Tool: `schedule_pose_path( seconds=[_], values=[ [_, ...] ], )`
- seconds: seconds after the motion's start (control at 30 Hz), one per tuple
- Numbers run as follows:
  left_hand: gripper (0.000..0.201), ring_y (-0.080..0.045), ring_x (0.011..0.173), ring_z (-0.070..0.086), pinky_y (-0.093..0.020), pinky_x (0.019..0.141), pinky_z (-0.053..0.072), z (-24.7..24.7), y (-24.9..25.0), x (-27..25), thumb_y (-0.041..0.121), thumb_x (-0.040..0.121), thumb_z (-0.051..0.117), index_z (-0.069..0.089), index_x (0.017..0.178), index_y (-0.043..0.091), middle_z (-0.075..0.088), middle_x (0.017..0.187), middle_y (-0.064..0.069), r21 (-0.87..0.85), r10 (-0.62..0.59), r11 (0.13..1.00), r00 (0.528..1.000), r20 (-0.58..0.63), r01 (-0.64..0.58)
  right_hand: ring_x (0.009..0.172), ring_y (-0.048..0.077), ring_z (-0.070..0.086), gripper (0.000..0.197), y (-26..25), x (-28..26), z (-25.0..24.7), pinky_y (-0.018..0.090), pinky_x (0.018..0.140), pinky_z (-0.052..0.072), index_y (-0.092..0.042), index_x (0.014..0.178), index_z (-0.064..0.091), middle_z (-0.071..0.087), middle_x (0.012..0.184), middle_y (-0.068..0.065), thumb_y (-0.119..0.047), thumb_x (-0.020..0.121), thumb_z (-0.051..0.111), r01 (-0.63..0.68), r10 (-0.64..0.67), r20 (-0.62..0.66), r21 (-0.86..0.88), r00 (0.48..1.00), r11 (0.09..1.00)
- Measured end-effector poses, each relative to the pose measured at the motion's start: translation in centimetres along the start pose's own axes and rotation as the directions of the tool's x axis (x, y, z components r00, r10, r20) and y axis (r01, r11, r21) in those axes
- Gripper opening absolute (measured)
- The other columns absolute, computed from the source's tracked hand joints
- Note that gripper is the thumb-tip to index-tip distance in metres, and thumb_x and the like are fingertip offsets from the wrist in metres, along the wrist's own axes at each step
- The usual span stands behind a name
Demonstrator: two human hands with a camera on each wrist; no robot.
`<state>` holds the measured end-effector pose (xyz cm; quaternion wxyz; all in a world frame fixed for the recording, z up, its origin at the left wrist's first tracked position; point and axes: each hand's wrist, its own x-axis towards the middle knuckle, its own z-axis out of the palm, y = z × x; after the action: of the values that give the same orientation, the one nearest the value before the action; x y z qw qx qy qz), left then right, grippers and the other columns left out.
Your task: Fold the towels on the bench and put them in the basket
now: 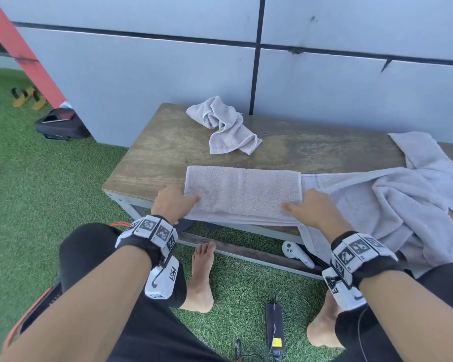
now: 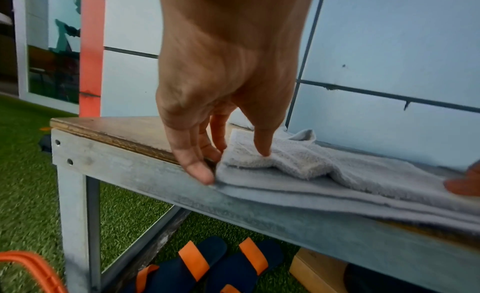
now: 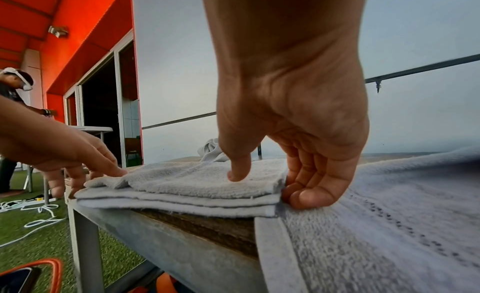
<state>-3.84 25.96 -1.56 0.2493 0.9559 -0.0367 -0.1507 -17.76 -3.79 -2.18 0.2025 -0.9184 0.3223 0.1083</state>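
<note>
I had both hands on the folded towel (image 1: 242, 190), which lay flat along the near edge of the worktop (image 1: 168, 142), its layers stacked and slightly overhanging the front rail. My left hand (image 1: 171, 202) sat at the towel's left end: in the left wrist view the thumb pressed down on the top layer while the fingers (image 2: 193, 166) curled in against the layered edge, a grip pinched on the towel's corner. My right hand (image 1: 315, 207) sat at the towel's right end, thumb on top of the cloth and the other fingers (image 3: 309, 191) curled against the end of the stack, so that grip was likewise clamped on the towel.

Just to the right, touching the folded one, a larger loose towel (image 1: 392, 205) spread across the worktop and hung over its front edge. A crumpled towel (image 1: 225, 126) lay well apart toward the back of the worktop by the grey wall (image 1: 168, 69).

Under the worktop, on the green turf (image 1: 37, 178), the left wrist view showed a pair of dark sandals (image 2: 207, 262) with orange straps.
</note>
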Motion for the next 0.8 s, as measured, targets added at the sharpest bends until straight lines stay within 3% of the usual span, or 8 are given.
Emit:
schedule_pose_path(
  seconds=[0.07,0.2,0.3,0.37,0.43,0.53,0.67,0.8],
  values=[
    [0.042,-0.026,0.063,0.067,-0.029,0.052,0.049,0.5,0.3,0.1,0.041,0.083,0.072,0.048,0.065,0.012,0.061,0.066,-0.005,0.010,0.011,1.000,1.000,0.001,-0.011,0.074,0.021,0.058,0.050,-0.7,-0.3,-0.2,0.031,0.058,0.042,-0.012,0.092,0.048,0.059,0.085,0.004,-0.060,0.086,0.063,-0.009,0.009,-0.011,-0.022,1.000,1.000],
    [0.033,-0.024,0.060,0.062,-0.037,0.055,0.056,1.2,1.3,1.4,0.030,0.086,0.073,0.059,0.074,0.003,0.064,0.073,-0.010,-0.033,0.022,0.999,0.999,-0.034,-0.023,0.061,0.021,0.050,0.044,-1.5,1.2,0.2,0.031,0.055,0.038,-0.016,0.071,0.039,0.050,0.069,0.002,-0.043,0.088,0.069,0.033,-0.030,-0.064,0.046,0.998,0.998],
    [0.040,-0.016,0.052,0.046,-0.028,0.046,0.036,0.6,1.6,3.3,0.023,0.089,0.071,0.046,0.063,0.007,0.051,0.062,-0.004,-0.067,0.014,0.997,0.993,-0.114,-0.021,0.056,0.021,0.044,0.042,-2.2,2.9,0.1,0.031,0.052,0.032,-0.014,0.071,0.036,0.045,0.064,0.003,-0.031,0.090,0.070,0.085,-0.067,-0.109,0.178,0.992,0.980],
    [0.033,-0.015,0.055,0.043,-0.026,0.048,0.032,-0.1,1.7,4.2,0.018,0.092,0.067,0.046,0.068,0.010,0.048,0.064,-0.002,-0.085,0.032,0.995,0.988,-0.154,-0.045,0.069,0.025,0.052,0.030,-2.7,3.8,-0.2,0.033,0.057,0.036,-0.012,0.082,0.043,0.054,0.077,0.007,-0.027,0.091,0.068,0.122,-0.090,-0.151,0.222,0.984,0.967],
    [0.018,-0.017,0.073,0.051,-0.026,0.062,0.040,-0.6,1.7,4.4,0.019,0.091,0.067,0.051,0.094,0.012,0.053,0.086,-0.002,-0.125,0.053,0.989,0.986,-0.161,-0.074,0.094,0.029,0.055,0.028,-2.9,4.1,-0.3,0.038,0.071,0.045,-0.011,0.102,0.047,0.056,0.106,0.012,-0.025,0.090,0.068,0.164,-0.120,-0.209,0.213,0.971,0.963],
    [0.045,-0.021,0.102,0.046,-0.035,0.090,0.046,-0.4,0.9,4.3,0.019,0.082,0.070,0.047,0.121,0.022,0.041,0.116,-0.002,-0.039,0.231,0.971,0.970,-0.072,-0.234,0.113,0.025,0.042,0.036,-2.9,3.6,-0.3,0.041,0.091,0.045,-0.018,0.109,0.050,0.048,0.117,0.005,-0.036,0.086,0.070,0.328,-0.305,-0.306,0.022,0.902,0.945],
    [0.041,-0.018,0.106,0.031,-0.033,0.098,0.032,0.4,0.2,4.0,0.024,0.073,0.070,0.056,0.111,0.034,0.038,0.111,0.002,0.148,0.422,0.883,0.892,0.160,-0.444,0.108,0.012,0.040,0.032,-3.0,2.9,0.7,0.037,0.097,0.038,-0.033,0.104,0.058,0.051,0.107,-0.012,-0.054,0.082,0.068,0.538,-0.547,-0.069,-0.116,0.834,0.835],
    [0.027,-0.018,0.103,0.034,-0.034,0.097,0.034,0.8,0.2,4.3,0.024,0.078,0.070,0.062,0.103,0.032,0.043,0.102,0.004,0.123,0.452,0.879,0.888,0.091,-0.460,0.104,0.014,0.046,0.026,-3.1,3.1,1.4,0.039,0.097,0.042,-0.027,0.108,0.062,0.053,0.105,-0.009,-0.039,0.087,0.070,0.568,-0.571,-0.090,-0.063,0.816,0.821]
  ],
)
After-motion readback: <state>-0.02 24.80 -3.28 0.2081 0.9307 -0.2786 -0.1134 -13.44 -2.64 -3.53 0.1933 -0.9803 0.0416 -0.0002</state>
